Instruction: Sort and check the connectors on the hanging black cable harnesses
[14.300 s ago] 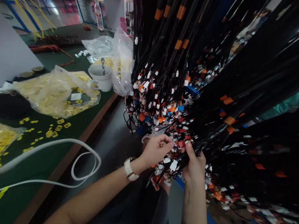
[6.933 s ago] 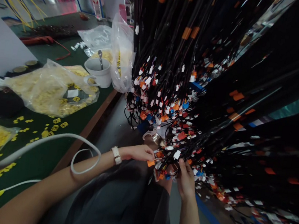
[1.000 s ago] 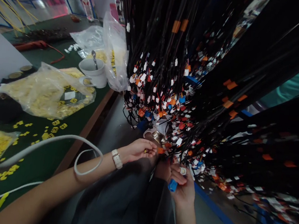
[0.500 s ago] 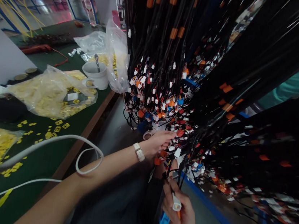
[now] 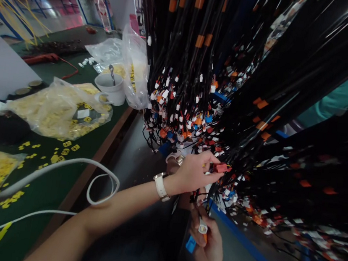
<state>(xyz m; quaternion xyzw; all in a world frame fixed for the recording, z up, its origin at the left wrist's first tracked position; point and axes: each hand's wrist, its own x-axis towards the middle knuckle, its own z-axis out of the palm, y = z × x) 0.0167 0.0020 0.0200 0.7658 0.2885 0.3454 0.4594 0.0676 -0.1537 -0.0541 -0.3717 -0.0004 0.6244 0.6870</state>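
My left hand [image 5: 196, 171], with a white-strapped watch on its wrist, pinches a red connector [image 5: 221, 167] among the hanging wires. Below and to the right of it, my right hand [image 5: 208, 247] is closed around a group of connectors: a white connector [image 5: 202, 228] faces me and a blue connector [image 5: 191, 244] pokes out under the fingers. A bit of orange shows between those two. Black wires run up from the right hand into the wire harnesses [image 5: 188, 64], whose lower ends carry many small white, orange, red and blue connectors.
On the left, a green table [image 5: 81, 178] holds a plastic bag of yellow parts [image 5: 49, 111], a white mug [image 5: 115, 91] with a spoon, and loose yellow pieces. A grey cable [image 5: 71, 161] loops over its edge. A blue frame [image 5: 251, 246] runs below the harnesses.
My left hand has moved right and a little toward me, and its thumb and finger now hold the red connector. My right hand has shifted slightly, still gripping the connectors.
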